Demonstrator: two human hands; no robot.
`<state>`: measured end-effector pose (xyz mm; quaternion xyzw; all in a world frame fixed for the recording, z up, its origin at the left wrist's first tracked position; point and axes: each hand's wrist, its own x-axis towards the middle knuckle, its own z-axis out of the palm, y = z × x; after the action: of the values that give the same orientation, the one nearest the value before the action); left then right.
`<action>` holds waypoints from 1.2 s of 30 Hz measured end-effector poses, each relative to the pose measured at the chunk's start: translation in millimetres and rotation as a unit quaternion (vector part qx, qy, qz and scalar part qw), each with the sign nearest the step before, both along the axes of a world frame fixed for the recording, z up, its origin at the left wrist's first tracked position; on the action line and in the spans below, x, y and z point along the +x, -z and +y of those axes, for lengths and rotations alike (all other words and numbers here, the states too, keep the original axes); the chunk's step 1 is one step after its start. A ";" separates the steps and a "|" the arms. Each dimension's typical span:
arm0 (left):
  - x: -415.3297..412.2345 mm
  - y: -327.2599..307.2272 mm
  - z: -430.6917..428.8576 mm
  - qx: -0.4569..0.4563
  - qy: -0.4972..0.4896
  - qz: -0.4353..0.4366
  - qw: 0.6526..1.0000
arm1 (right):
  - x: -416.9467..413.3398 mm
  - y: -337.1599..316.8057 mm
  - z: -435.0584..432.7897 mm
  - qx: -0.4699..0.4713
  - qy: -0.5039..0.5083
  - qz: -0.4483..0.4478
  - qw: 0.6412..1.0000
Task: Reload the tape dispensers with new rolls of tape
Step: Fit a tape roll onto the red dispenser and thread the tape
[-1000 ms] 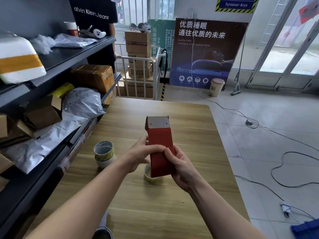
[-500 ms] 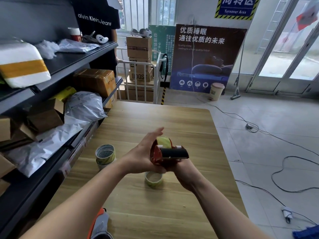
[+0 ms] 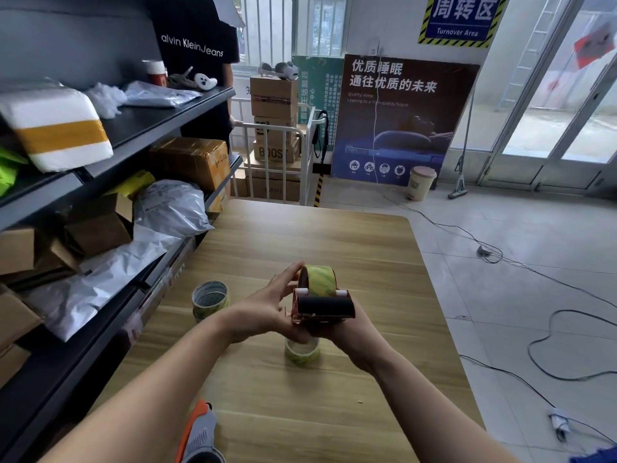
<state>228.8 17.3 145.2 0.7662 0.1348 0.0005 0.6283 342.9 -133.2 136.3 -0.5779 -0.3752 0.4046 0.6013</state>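
- The tape dispenser (image 3: pixel 322 307), red-bodied with a black roller across its near end, is held in the air just above the middle of the counter (image 3: pixel 367 255); a yellow-green tape roll (image 3: pixel 321 279) sits upright in it
- The left hand (image 3: pixel 270 310) lies against the dispenser's left side, its fingers (image 3: pixel 287 275) straight and close together, reaching up beside the roll; nothing is pinched
- The right hand (image 3: pixel 352 332) grips the dispenser from beneath; its fingers wrap under the body and are mostly hidden
- Directly under the hands a loose roll (image 3: pixel 302 354) stands on the counter; a stack of rolls (image 3: pixel 210 299) stands to the left, near the counter's edge; an orange and grey dispenser (image 3: pixel 197 437) shows at the bottom of the view
- Shelves (image 3: pixel 157 118) on the left hold parcels, bags and brown boxes; behind them a person's black shirt (image 3: pixel 195 35) reads "alvin KleinJeans"
- A stacked carton (image 3: pixel 275 152) reads "BOOST"
- A dark poster (image 3: pixel 397 118) reads "优质睡眠 通往优质的未来", with "Quality sleep" and "Leading to a high-quality future" beneath; the blue sign (image 3: pixel 462 18) above reads "周转区 Turnover Area"
- Cables (image 3: pixel 541 332) trail across the tiled floor on the right
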 end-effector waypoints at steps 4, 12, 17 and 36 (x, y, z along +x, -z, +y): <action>-4.8 -3.9 17.3 -0.158 0.037 0.016 0.987 | -3.1 2.4 0.0 -0.016 0.018 -0.007 1.000; 12.2 -16.6 7.3 -0.015 -0.118 0.149 0.982 | -10.5 8.4 8.2 -0.054 -0.014 -0.035 0.998; 7.7 -14.5 4.5 -0.052 -0.094 0.008 0.994 | -9.2 7.4 7.0 -0.057 -0.003 -0.027 0.998; 6.1 -10.8 2.5 -0.059 -0.108 0.018 0.992 | -15.0 10.7 11.6 -0.060 -0.003 -0.008 0.998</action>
<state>234.9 19.8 156.0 0.7082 0.2280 0.0470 0.6665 327.9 -121.6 125.6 -0.6150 -0.3569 0.4234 0.5613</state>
